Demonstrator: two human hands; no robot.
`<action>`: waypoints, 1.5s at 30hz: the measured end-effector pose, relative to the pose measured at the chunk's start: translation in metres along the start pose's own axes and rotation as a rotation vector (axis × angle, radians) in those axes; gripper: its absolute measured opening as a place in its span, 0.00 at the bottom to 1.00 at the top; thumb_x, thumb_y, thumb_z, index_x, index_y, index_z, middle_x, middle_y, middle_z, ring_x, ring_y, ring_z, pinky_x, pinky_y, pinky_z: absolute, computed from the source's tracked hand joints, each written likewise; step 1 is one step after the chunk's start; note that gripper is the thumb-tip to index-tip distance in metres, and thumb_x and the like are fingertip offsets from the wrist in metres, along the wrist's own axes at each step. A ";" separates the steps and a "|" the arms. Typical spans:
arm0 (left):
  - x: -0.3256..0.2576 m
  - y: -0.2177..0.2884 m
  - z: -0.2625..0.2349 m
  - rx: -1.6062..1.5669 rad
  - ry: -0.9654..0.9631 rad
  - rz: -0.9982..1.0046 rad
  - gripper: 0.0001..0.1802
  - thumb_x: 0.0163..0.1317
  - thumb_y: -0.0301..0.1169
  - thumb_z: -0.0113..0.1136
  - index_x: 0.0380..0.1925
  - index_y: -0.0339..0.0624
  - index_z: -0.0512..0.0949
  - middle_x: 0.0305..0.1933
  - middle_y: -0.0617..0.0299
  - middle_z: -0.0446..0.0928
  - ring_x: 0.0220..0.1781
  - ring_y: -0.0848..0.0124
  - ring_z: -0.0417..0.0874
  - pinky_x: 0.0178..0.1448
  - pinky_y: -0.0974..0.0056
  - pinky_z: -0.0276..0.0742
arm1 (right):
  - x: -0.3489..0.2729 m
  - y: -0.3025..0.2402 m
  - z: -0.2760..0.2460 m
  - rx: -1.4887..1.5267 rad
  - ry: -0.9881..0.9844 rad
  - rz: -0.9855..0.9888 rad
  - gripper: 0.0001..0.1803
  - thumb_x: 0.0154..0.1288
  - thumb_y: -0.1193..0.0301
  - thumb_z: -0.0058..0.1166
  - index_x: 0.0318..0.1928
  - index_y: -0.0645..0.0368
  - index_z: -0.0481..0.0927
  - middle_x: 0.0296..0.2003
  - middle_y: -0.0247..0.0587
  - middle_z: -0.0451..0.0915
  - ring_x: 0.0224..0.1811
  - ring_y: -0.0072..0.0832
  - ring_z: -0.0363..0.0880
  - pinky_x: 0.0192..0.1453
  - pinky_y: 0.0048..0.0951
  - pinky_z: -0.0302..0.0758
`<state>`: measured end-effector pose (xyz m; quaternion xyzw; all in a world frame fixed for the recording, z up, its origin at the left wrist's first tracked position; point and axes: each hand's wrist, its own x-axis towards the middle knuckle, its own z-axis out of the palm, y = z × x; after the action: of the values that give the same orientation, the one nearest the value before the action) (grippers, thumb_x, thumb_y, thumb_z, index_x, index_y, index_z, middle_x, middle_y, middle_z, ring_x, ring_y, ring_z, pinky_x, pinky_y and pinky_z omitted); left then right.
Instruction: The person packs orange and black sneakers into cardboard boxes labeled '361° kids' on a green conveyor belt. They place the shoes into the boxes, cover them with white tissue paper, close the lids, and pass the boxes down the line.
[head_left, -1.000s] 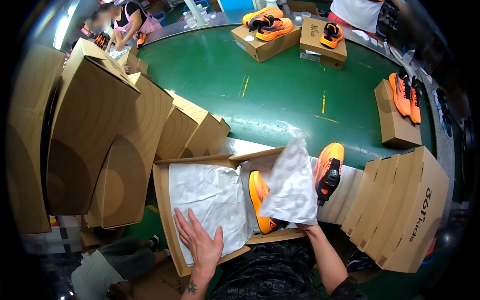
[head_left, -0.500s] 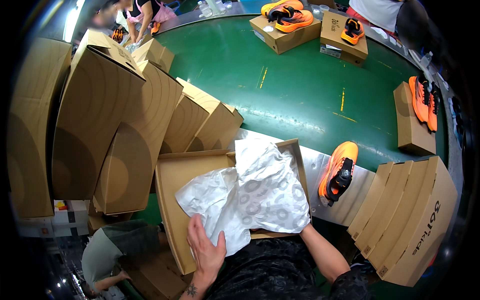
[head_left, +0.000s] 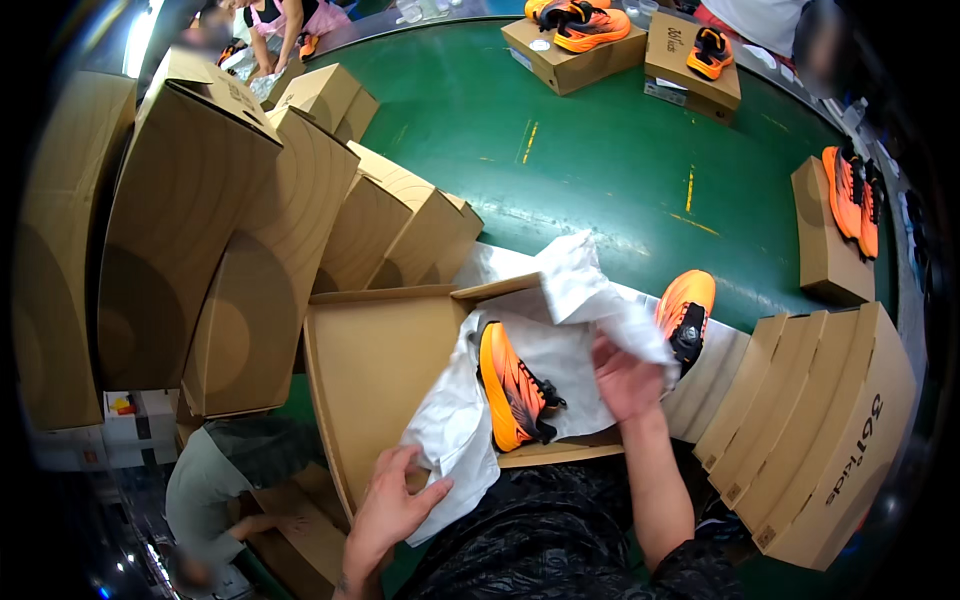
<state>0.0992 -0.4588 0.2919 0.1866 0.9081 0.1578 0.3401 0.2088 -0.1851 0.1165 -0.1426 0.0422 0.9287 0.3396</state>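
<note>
An orange and black sneaker (head_left: 512, 392) lies on its side on crumpled white tissue paper (head_left: 450, 425) in an open cardboard shoebox (head_left: 375, 365). At the paper's lower left edge, my left hand (head_left: 388, 508) is open, thumb and fingers apart. My right hand (head_left: 628, 378) is slightly blurred, its palm showing and fingers stretched out against the raised right flap of the paper. Just beyond it, a second orange sneaker (head_left: 686, 305) rests on the metal ledge, partly covered by the flap and hand.
Tall cardboard boxes (head_left: 190, 235) stand in a row at left. Stacked shoeboxes (head_left: 830, 440) lean at right. Across the green table (head_left: 600, 160) are boxes topped with sneakers (head_left: 592, 30). A person in grey-green (head_left: 210, 490) bends over a carton at lower left; others stand at the far side.
The tissue paper's right flap has been lifted up and right by my right hand, uncovering the sneaker in the box. My left hand has moved slightly down and left.
</note>
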 end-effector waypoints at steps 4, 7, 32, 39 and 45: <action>0.017 0.018 0.036 -1.080 -0.184 -0.133 0.31 0.63 0.24 0.61 0.63 0.34 0.58 0.61 0.49 0.66 0.53 0.66 0.79 0.52 0.61 0.80 | 0.009 -0.041 0.011 0.508 0.215 0.102 0.28 0.74 0.57 0.42 0.60 0.73 0.67 0.49 0.53 0.77 0.43 0.32 0.81 0.45 0.29 0.82; 0.047 0.067 0.073 -1.369 -0.277 0.099 0.28 0.64 0.24 0.58 0.62 0.34 0.60 0.60 0.50 0.67 0.52 0.64 0.78 0.56 0.60 0.77 | 0.000 -0.047 0.005 0.271 0.256 -0.019 0.26 0.74 0.61 0.44 0.62 0.70 0.66 0.50 0.52 0.77 0.42 0.29 0.80 0.46 0.28 0.81; 0.154 0.109 0.142 -0.139 0.341 0.681 0.16 0.57 0.28 0.62 0.45 0.32 0.76 0.44 0.49 0.77 0.47 0.53 0.78 0.50 0.58 0.75 | -0.131 -0.054 -0.009 -1.031 0.306 -0.351 0.14 0.68 0.76 0.50 0.52 0.68 0.77 0.37 0.45 0.83 0.32 0.23 0.82 0.35 0.20 0.78; 0.155 0.150 0.166 -0.358 0.010 0.900 0.15 0.57 0.31 0.62 0.42 0.36 0.78 0.41 0.50 0.80 0.46 0.54 0.80 0.52 0.56 0.74 | -0.048 -0.047 -0.067 -1.905 0.594 -0.722 0.51 0.56 0.58 0.66 0.71 0.65 0.49 0.65 0.63 0.59 0.69 0.54 0.59 0.69 0.45 0.61; 0.163 0.250 0.112 0.221 -0.346 0.576 0.22 0.59 0.45 0.63 0.41 0.35 0.80 0.39 0.45 0.81 0.38 0.60 0.82 0.45 0.59 0.76 | -0.056 -0.061 -0.063 -1.393 0.648 -0.793 0.44 0.55 0.72 0.64 0.69 0.64 0.55 0.54 0.52 0.73 0.56 0.38 0.75 0.61 0.34 0.71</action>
<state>0.1187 -0.1481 0.2233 0.4950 0.7586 0.1140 0.4081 0.3037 -0.1844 0.0741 -0.5803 -0.4948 0.4695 0.4449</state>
